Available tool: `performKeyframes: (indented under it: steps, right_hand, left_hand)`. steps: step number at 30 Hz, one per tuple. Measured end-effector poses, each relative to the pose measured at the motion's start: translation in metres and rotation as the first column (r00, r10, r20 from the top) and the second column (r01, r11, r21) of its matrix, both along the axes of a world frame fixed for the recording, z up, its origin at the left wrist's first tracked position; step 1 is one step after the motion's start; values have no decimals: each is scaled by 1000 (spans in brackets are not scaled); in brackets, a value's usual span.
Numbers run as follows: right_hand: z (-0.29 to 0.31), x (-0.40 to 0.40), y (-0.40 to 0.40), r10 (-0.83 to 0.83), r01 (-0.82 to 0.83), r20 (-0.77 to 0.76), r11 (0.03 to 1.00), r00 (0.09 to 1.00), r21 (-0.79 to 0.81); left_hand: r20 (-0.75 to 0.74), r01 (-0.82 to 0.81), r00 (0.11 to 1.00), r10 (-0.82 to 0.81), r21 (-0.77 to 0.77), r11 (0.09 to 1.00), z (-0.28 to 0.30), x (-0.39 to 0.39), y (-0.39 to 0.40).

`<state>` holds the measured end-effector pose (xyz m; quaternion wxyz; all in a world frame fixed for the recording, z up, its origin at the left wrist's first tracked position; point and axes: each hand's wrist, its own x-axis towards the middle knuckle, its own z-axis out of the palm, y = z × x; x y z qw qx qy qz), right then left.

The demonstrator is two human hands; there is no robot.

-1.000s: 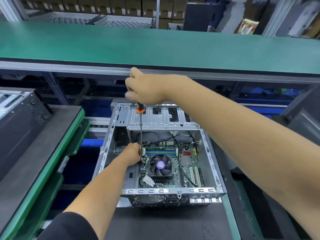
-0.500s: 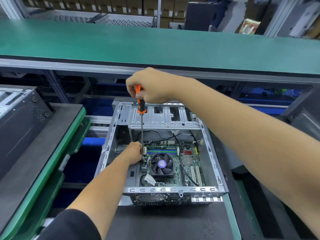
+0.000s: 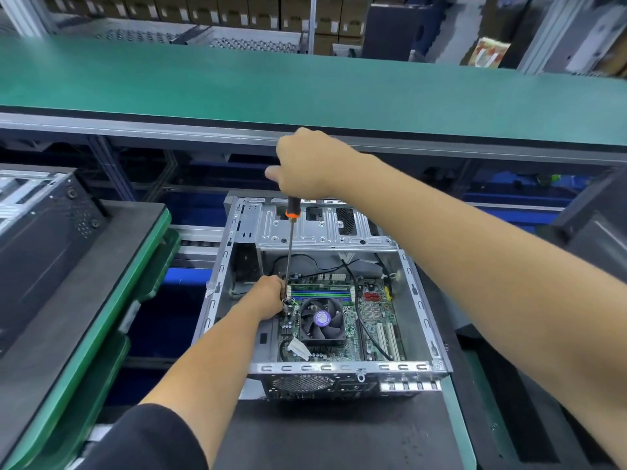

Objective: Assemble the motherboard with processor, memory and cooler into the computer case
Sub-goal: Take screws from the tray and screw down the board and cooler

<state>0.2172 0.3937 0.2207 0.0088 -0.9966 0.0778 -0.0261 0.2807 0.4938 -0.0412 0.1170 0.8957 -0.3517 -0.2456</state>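
Note:
An open metal computer case (image 3: 417, 290) lies on a black pallet. Inside it sits the green motherboard (image 3: 376, 313) with a black cooler fan (image 3: 320, 322) and memory sticks (image 3: 320, 293). My right hand (image 3: 305, 164) grips the handle of a long orange-and-black screwdriver (image 3: 290, 239) that stands nearly upright over the board's far left corner. Down inside the case, my left hand (image 3: 268, 296) has its fingers curled round the lower end of the shaft at that corner. The screwdriver tip and any screw are hidden by the fingers.
A green conveyor belt (image 3: 305, 89) runs across the back. Another dark computer case (image 3: 40, 239) stands on a pallet at the left. Black cables (image 3: 369, 330) loop over the board's right half. A further pallet edge (image 3: 576, 232) shows at the right.
My right hand has shifted its grip on the screwdriver handle, now covering more of the orange part. My left hand stays at the board's corner.

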Motion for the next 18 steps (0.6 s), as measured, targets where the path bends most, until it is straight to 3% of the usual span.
performKeyframes:
  steps: [2, 5, 9, 12, 15, 18]
  right_hand:
    - [3, 1, -3, 4, -5, -65, 1000, 998, -8]
    - [12, -1, -10, 96, -67, -191, 986, 977, 154]
    - [0, 0, -7, 38, -37, -2, 985, 999, 167]
    - [-3, 2, -5, -29, 30, -5, 979, 1000, 202]
    - [0, 4, -4, -3, 20, -53, 950, 999, 311]
    - [-3, 5, 2, -65, 31, 55, 876, 996, 482]
  left_hand:
    - [6, 2, 1000, -2, 4, 1000, 0, 0, 0]
    - [10, 3, 1000, -3, 13, 1000, -1, 0, 0]
    - [13, -7, 1000, 7, 7, 1000, -1, 1, -1]
    - [31, 0, 1000, 0, 3, 1000, -2, 0, -1]
    - [45, 6, 999, -7, 8, 1000, -2, 0, 0]
    - [67, 25, 997, -26, 16, 1000, 1, -2, 1]
